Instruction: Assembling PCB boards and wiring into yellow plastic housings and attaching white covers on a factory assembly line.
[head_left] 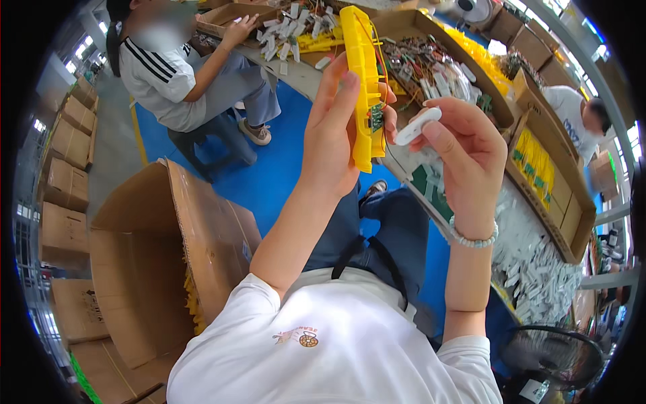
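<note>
My left hand point(330, 128) is closed around a long yellow plastic housing point(362, 81), held upright above the table's near edge. A small green circuit board point(377, 116) and thin wires show on the housing's right side. Between the thumb and fingers of my right hand point(468, 145) is a small white oval plastic piece point(418, 126), just right of the housing and apart from it. A thin dark wire runs down near both hands; where it ends I cannot make out.
Beyond my hands a cardboard tray point(404, 23) holds wired parts. White pieces point(293, 30) lie heaped at the far left, and more point(538, 283) at the right. Another tray point(572, 229) holds yellow parts. A large open carton point(215, 229) stands at my left, a fan point(552, 357) at lower right. Two people sit nearby.
</note>
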{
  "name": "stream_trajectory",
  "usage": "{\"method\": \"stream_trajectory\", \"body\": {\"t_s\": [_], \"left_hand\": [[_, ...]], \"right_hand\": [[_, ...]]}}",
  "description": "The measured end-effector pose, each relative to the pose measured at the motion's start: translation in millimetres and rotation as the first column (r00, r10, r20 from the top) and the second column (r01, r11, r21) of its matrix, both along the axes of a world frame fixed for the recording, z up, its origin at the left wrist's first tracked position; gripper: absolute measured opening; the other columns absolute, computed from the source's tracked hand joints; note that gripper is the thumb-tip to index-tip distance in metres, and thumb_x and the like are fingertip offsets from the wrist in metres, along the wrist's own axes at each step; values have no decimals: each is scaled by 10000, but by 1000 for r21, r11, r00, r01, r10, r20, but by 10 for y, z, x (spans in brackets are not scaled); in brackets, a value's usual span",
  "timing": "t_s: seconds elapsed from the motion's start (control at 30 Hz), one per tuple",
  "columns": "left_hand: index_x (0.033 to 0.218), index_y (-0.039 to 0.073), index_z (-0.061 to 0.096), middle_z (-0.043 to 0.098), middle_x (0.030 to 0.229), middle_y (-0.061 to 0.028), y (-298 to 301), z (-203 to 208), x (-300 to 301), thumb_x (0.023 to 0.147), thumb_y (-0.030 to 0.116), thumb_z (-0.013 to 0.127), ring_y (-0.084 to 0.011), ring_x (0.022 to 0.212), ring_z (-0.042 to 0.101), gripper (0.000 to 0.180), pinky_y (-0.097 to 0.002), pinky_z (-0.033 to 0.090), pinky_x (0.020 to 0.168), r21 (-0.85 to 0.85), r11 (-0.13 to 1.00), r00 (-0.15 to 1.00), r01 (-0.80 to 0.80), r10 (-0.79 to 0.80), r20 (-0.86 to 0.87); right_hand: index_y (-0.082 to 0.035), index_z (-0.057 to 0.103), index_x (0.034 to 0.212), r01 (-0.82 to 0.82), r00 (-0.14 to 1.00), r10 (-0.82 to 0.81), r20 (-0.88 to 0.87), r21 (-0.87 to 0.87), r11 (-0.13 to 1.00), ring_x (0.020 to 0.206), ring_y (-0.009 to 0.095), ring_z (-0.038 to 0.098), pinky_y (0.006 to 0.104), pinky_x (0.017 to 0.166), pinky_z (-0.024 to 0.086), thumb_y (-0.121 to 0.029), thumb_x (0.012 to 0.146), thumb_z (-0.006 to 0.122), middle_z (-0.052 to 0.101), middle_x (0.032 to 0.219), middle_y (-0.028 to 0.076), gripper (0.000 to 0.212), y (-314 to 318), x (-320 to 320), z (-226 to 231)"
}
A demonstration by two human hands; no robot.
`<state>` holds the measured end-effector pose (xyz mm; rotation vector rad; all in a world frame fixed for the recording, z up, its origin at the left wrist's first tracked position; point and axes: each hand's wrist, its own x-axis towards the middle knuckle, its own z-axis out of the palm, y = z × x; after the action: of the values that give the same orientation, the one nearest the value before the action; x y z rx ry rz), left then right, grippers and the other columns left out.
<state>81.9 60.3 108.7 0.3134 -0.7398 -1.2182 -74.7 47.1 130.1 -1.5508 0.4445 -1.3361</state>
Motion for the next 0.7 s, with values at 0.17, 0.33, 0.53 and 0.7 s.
{"method": "stream_trajectory", "body": {"t_s": [0.17,0.33,0.53,0.7], "left_hand": [[1370,130,379,591,925,-123,29,-197,-83,997,308,480,-175,667,611,425,-292,505,574,41,999,990,10,-16,141],[1356,105,408,623,915,-100,-84,-334,-192,983,324,512,-119,663,617,445,-243,497,529,147,988,983,-42,15,182],[1365,99,433,620,867,-71,-313,-460,-270,976,318,532,-88,685,602,457,-210,480,540,184,976,938,-114,45,342],[1371,67,453,611,877,-50,-462,-603,-292,990,294,513,-64,745,584,448,-200,465,619,143,971,870,-192,101,483]], "right_hand": [[90,584,1107,39,999,-38,22,-20,999,808,186,673,288,738,567,66,869,605,675,935,143,241,119,-70,-263],[103,586,1100,30,1000,-30,9,3,1000,812,187,673,280,733,572,79,869,595,670,940,146,232,-9,-49,-486],[110,610,1056,98,995,-98,25,8,995,778,178,679,263,698,570,81,862,600,668,919,138,196,-247,-82,-645],[77,640,1022,237,962,-249,-110,-109,965,726,158,682,236,655,555,68,835,630,665,850,112,187,-412,-90,-749]]}}
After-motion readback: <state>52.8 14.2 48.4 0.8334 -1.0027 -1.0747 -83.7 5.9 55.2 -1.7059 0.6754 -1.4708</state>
